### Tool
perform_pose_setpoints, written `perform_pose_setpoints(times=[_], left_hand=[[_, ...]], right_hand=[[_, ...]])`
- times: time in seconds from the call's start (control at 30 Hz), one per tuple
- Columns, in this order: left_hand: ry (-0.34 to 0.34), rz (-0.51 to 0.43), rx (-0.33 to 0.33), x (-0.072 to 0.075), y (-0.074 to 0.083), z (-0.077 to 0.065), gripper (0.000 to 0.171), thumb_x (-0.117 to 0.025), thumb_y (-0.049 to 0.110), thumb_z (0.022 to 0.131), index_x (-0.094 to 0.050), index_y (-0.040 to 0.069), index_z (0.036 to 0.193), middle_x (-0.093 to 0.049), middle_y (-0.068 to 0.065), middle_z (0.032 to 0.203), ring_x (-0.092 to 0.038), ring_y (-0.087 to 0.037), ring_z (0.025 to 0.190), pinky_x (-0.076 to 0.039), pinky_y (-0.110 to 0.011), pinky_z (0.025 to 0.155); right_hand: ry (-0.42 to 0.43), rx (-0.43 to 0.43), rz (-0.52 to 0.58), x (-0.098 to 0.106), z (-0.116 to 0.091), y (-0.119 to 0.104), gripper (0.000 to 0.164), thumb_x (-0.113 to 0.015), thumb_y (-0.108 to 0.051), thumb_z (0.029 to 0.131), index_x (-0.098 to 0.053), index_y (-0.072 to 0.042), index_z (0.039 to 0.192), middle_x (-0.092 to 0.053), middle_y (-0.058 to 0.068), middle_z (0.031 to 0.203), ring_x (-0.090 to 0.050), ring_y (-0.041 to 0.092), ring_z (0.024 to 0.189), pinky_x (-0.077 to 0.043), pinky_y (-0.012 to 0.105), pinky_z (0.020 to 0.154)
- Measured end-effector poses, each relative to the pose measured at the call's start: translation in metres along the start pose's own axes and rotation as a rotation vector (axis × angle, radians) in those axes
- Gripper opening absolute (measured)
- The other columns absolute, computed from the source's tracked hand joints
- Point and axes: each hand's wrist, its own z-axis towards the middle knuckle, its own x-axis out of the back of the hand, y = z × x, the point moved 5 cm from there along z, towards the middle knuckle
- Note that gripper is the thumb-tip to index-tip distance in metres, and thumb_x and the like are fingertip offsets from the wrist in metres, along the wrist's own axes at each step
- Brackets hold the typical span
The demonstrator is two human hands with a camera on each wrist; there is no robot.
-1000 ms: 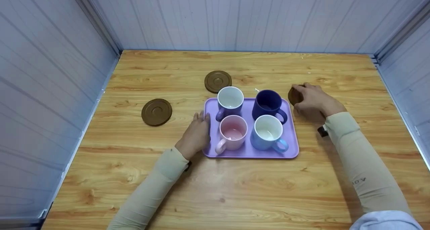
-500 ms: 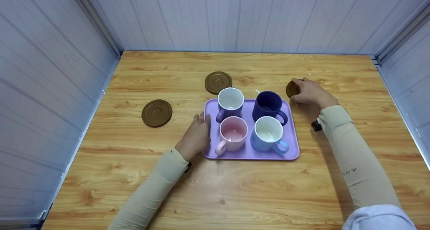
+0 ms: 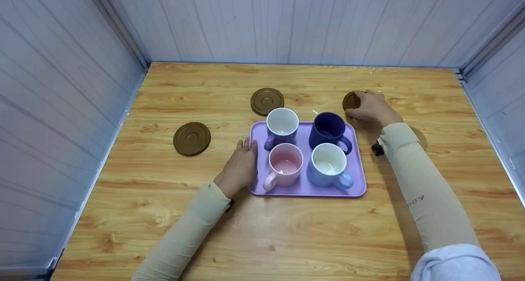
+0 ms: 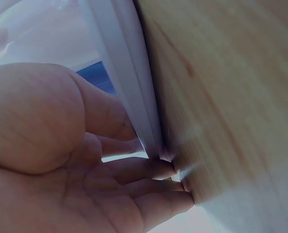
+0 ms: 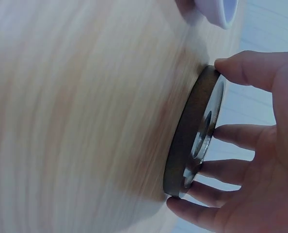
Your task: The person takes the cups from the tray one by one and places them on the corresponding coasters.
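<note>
My right hand (image 3: 371,107) grips a round brown coaster (image 3: 351,102) by its edge, beyond the tray's far right corner. In the right wrist view, thumb and fingers spread around the coaster's rim, close over the wood. My left hand (image 3: 239,166) rests on the left edge of a purple tray (image 3: 303,189). In the left wrist view, the tray's rim passes between thumb and outer fingers, whose tips touch the table. On the tray stand a white-lined mug with a purple handle (image 3: 282,123), a dark blue mug (image 3: 328,129), a pink mug (image 3: 286,162) and a light blue mug (image 3: 327,166).
One brown coaster (image 3: 192,138) lies left of the tray, and another brown coaster (image 3: 267,101) lies just behind it. A tan round disc (image 3: 420,138) shows partly from behind the right forearm. White panels (image 3: 303,24) enclose the wooden tabletop.
My right hand has moved the coaster away from me and slightly left. The tan disc has come into sight beside the right forearm. The left hand and tray stay in place.
</note>
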Motion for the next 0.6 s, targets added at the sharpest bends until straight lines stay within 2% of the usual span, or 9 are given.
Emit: perform_pose_setpoints(times=[0.17,0.4,0.6], left_hand=[[-0.009,-0.004,0.01,-0.001,0.0,0.001,0.064,-0.056,-0.005,0.092,-0.037,-0.014,0.152,-0.032,-0.041,0.156,-0.032,-0.06,0.144,-0.03,-0.055,0.121],[-0.001,0.006,0.002,-0.001,0.0,0.001,0.061,-0.053,-0.004,0.093,-0.038,-0.014,0.152,-0.034,-0.041,0.155,-0.033,-0.06,0.143,-0.03,-0.055,0.122],[0.007,0.005,-0.006,0.0,0.0,0.001,0.062,-0.053,-0.005,0.092,-0.038,-0.015,0.151,-0.035,-0.042,0.153,-0.034,-0.061,0.142,-0.029,-0.055,0.122]], right_hand=[[-0.017,-0.021,0.037,-0.001,0.005,-0.007,0.094,-0.061,-0.052,0.097,-0.019,-0.003,0.165,-0.026,0.038,0.161,-0.018,0.063,0.146,-0.03,0.072,0.113],[-0.04,0.002,0.063,-0.003,0.009,-0.02,0.096,-0.062,-0.052,0.096,-0.016,-0.005,0.166,-0.031,0.033,0.162,-0.029,0.054,0.147,-0.034,0.068,0.114],[-0.052,0.064,0.084,-0.006,0.014,-0.031,0.101,-0.067,-0.049,0.094,-0.016,0.006,0.162,-0.031,0.033,0.162,-0.034,0.049,0.147,-0.033,0.063,0.117]])
